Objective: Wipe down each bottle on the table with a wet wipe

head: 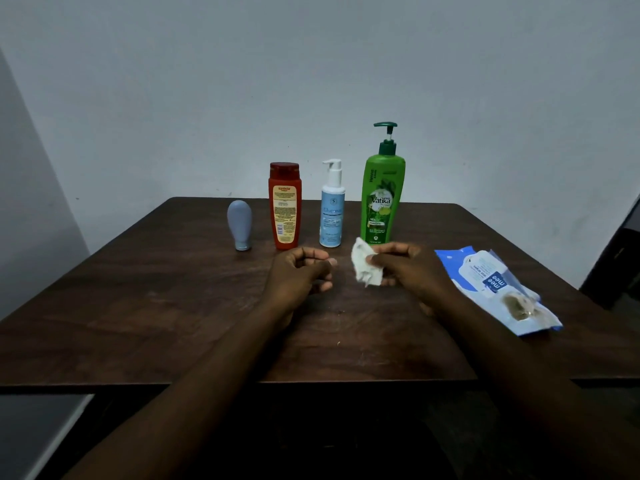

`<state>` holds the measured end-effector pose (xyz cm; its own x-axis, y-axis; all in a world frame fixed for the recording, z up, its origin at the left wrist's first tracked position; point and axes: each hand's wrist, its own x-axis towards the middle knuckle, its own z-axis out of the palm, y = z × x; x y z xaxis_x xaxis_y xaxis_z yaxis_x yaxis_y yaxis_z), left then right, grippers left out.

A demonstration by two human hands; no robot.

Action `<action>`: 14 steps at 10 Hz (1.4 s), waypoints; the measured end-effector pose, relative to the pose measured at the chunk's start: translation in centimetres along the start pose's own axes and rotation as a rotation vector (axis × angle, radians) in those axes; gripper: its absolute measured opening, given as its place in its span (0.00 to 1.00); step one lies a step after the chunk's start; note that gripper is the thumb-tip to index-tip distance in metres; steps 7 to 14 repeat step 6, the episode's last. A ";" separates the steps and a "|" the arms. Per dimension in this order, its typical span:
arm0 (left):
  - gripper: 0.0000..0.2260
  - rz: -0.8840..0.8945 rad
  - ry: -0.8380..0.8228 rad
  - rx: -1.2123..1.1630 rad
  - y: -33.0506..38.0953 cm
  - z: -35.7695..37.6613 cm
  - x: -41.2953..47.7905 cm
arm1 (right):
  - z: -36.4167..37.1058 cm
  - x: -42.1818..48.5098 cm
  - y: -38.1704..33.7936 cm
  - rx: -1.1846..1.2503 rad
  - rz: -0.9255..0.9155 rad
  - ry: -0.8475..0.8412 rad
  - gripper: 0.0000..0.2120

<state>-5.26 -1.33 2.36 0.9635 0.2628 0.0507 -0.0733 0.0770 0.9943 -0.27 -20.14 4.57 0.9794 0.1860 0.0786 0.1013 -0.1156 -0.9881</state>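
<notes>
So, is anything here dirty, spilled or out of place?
Yes: the wipes pack at the right has a brownish smear near its front end. All four bottles stand upright; I see no spill.

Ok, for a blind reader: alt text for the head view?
Right hand holds a crumpled wipe over a dark table, left hand empty beside it. Behind stand grey bottle, red bottle, blue bottle, green bottle; wipes pack at right.

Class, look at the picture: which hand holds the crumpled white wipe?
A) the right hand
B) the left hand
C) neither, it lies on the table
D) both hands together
A: the right hand pinches the wipe in front of the bottles, while the left hand beside it holds nothing.
</notes>
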 end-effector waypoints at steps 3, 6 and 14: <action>0.04 0.153 0.026 0.505 -0.2 -2.2 0.7 | -3.0 2.7 1.7 -0.837 -0.371 0.219 0.10; 0.06 0.180 -0.004 0.647 -0.5 -3.8 1.3 | -1.3 0.5 3.1 -1.245 -0.269 0.142 0.18; 0.06 0.180 -0.004 0.647 -0.5 -3.8 1.3 | -1.3 0.5 3.1 -1.245 -0.269 0.142 0.18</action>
